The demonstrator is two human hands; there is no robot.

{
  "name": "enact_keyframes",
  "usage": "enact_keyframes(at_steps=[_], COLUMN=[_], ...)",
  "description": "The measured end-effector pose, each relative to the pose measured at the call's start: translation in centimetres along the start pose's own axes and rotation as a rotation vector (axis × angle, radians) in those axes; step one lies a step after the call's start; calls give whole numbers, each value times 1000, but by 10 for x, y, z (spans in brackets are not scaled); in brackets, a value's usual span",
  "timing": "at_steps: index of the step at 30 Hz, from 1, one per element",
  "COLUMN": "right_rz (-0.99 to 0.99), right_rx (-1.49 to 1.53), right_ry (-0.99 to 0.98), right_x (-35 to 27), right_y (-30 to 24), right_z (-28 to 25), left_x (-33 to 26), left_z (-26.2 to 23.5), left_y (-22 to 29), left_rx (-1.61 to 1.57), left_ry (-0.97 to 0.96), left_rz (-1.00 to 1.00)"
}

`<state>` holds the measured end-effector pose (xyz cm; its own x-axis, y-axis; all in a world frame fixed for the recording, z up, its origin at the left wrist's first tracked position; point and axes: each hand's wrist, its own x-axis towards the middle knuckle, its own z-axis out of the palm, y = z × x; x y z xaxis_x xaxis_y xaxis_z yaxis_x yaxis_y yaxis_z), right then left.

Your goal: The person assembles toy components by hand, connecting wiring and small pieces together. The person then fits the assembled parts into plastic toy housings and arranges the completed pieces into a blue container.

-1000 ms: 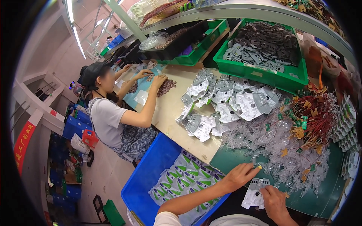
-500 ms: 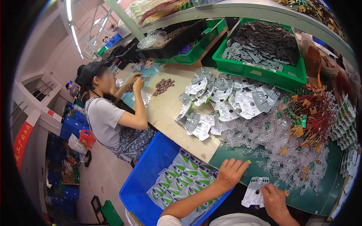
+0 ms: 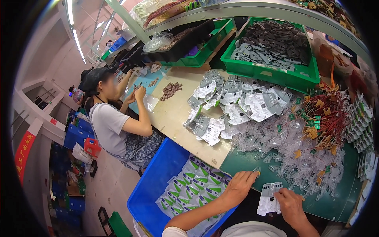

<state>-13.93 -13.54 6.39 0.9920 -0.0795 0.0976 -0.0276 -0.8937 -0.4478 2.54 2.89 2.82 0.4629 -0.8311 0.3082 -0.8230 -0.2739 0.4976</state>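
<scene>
The right hand (image 3: pixel 291 206) pinches a flat, pale grey moulded plastic card (image 3: pixel 269 197) by its right edge, holding it just above the near rim of the desk (image 3: pixel 244 168) at about 5 o'clock in the view. The card looks thin and glossy, with small cut-outs along its top. The left hand (image 3: pixel 238 187), at 6 o'clock, lies palm down with its fingers spread and grips nothing; its fingertips touch a small clear plastic piece (image 3: pixel 257 170) on the dark green mat.

At 7 o'clock of that hand sits a blue plastic bin (image 3: pixel 158 173) filled with flat packets (image 3: pixel 188 189), white with green and blue pointed patches (their print is too small to make out). Across the desk at 1 to 3 o'clock spreads a heap of clear blister shells (image 3: pixel 292 146), tangled with red wires carrying small yellow and green tags (image 3: pixel 327 118). At 12 o'clock lie larger grey-and-white blister cards (image 3: pixel 233 98), and beyond them a green crate (image 3: pixel 272 73) of dark grey moulded parts.

At 10 o'clock another person (image 3: pixel 114 118) in a grey top and dark cap sits at the pale wooden stretch of desk, both hands raised over a small brown pile (image 3: pixel 171 90).
</scene>
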Motion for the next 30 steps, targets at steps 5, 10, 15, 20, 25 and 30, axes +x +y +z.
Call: enact_keyframes(at_steps=[5, 10, 15, 20, 25, 30], right_rz=[22, -11, -73, -91, -81, 36], right_rx=[-10, -101, -96, -108, 13, 89], right_ry=[-2, -28, 64, 111, 177, 149], right_x=[-4, -1, 2, -5, -10, -10], right_y=[-2, 5, 14, 19, 20, 21], right_z=[-2, 6, 13, 16, 22, 23], left_x=[-7, -13, 3, 10, 4, -1], left_z=[6, 21, 10, 20, 23, 30], left_y=[23, 23, 18, 13, 24, 30], left_rx=[-371, -446, -285, -182, -134, -73], left_ry=[-2, 29, -18, -69, -180, -150], left_rz=[64, 164, 343, 482, 406, 378])
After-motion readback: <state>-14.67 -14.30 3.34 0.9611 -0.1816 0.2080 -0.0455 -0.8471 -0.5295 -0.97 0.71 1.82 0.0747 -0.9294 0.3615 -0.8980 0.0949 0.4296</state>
